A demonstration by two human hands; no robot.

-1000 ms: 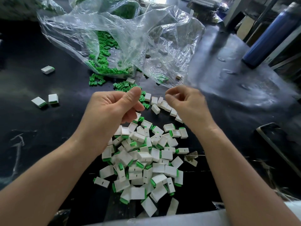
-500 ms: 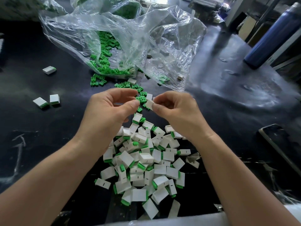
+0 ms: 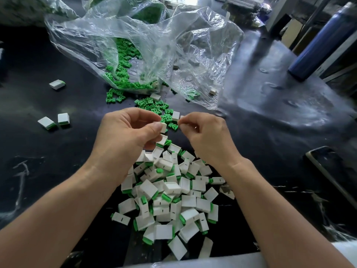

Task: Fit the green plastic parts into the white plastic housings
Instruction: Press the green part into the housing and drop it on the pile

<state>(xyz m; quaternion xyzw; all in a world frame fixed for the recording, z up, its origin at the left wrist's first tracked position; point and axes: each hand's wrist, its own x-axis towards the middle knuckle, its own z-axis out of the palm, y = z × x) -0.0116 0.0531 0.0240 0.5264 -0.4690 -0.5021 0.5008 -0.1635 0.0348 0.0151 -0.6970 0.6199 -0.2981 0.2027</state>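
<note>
Currently left hand pinches one white housing between thumb and fingers, lifted above the bench; right hand sits just beside it, fingers curled, tips pressed together (can't tell what's between them, too small). Below both: pile of assembled housings, green showing at their ends. Just beyond the hands, loose green parts lie scattered on the bench, more inside the clear bag behind. Off left, three housings lie well apart from the pile. Far right: blue bottle.
</note>
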